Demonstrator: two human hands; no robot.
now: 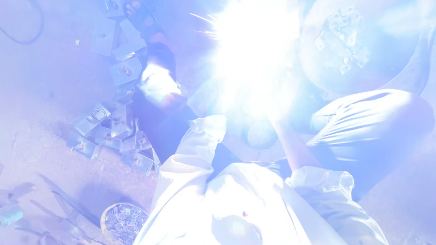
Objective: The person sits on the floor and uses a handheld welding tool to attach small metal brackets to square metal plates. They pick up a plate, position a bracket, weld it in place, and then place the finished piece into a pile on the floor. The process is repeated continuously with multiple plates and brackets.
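A blinding white-blue glare [254, 50] with sparks fills the upper middle of the head view. My left arm in a white sleeve [195, 154] reaches up toward it, and the cuff ends at the edge of the light. My bare right forearm [293, 152] comes out of a rolled white sleeve [324, 181] and runs into the same glare. Both hands are washed out by the light, so what they hold is hidden. A small round grey disc [261, 134] lies just below the glare, between my arms.
Square metal plates [113, 131] lie piled on the sandy ground at left beside my dark-trousered leg [159, 109]. A round pan [386, 59] with small metal brackets [343, 38] sits at top right. A bowl of small metal parts [122, 222] and metal bars [63, 204] lie at bottom left.
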